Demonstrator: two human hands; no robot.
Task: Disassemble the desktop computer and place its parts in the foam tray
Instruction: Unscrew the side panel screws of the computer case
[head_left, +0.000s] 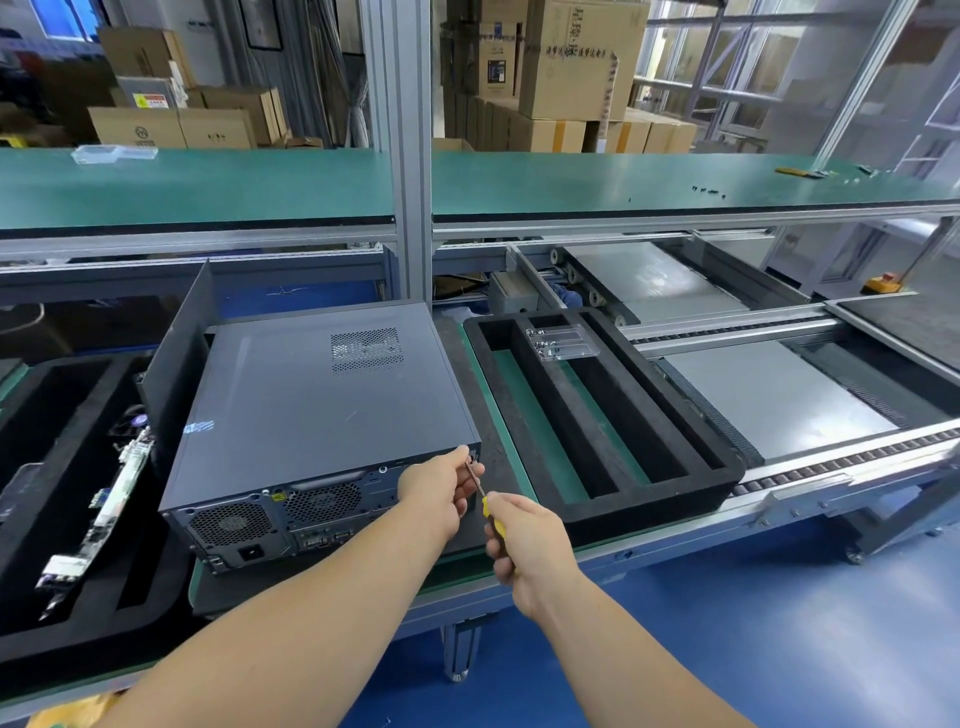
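A dark grey desktop computer (311, 405) lies on its side on the bench, its rear panel with fans and ports facing me. My right hand (524, 540) grips the yellow handle of a screwdriver (491, 517), whose tip points at the case's upper right rear corner. My left hand (441, 493) pinches the screwdriver's metal shaft near that corner. To the right lies a black foam tray (675, 483) with long slots, and a clear plastic screw box (561, 343) rests on its far end.
A second black foam tray (31, 519) at the left holds circuit boards and a loose grey side panel (182, 364) standing upright. Conveyor rails with grey pallets (769, 400) run at the right. A green shelf (208, 182) spans above, and the blue floor lies below the bench edge.
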